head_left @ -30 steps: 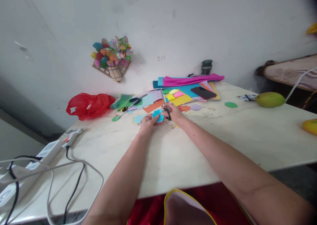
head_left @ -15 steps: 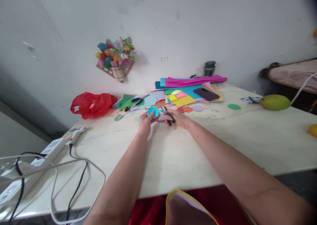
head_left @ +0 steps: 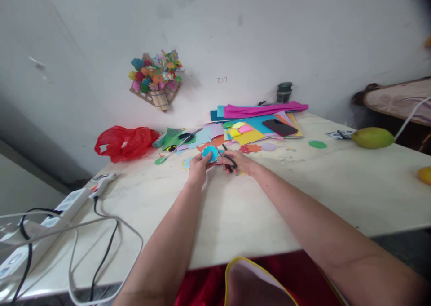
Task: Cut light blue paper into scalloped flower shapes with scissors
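Pinched in my left hand [head_left: 198, 168] is a blue scalloped paper flower [head_left: 210, 153], held just above the table. My right hand [head_left: 238, 162] is closed round the black handles of a pair of scissors [head_left: 230, 161], whose blades reach the flower's right edge. Whether the blades have paper between them I cannot make out. Under and behind my hands lie cut paper pieces, among them an orange flower shape [head_left: 255, 148] and a lilac one [head_left: 269, 147].
Behind are stacked coloured sheets [head_left: 251, 137] with a phone [head_left: 279, 127] on top. A second pair of scissors [head_left: 187, 137] and a red plastic bag [head_left: 125, 143] lie left. A power strip [head_left: 69, 202] with cables runs along the left edge. A mango [head_left: 372, 137] is at right.
The blue flower has turned slightly and shifted right, closer to the scissors. The scissors' blades have swung down against its edge and now look less spread.
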The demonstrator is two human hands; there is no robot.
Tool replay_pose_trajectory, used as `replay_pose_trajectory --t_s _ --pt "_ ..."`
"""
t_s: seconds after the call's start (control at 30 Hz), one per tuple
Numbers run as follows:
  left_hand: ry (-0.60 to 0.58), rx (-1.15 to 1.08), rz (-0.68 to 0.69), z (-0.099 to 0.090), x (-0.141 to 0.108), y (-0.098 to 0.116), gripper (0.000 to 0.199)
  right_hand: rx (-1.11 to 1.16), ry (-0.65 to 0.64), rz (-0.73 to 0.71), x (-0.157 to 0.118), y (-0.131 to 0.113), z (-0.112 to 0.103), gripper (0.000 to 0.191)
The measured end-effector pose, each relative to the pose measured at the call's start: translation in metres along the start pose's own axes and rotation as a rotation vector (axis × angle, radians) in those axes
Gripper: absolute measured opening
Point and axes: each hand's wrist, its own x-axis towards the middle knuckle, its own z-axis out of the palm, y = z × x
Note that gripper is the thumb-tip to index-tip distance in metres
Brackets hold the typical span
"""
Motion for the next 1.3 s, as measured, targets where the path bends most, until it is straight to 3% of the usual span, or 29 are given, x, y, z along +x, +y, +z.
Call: replay_pose_trajectory --t_s 1.3 --pt "0.085 -0.074 -0.028 0.0018 0.0009 0.0007 0.034 -0.058 0.001 -0.007 0.0019 0.0035 -0.001 0.033"
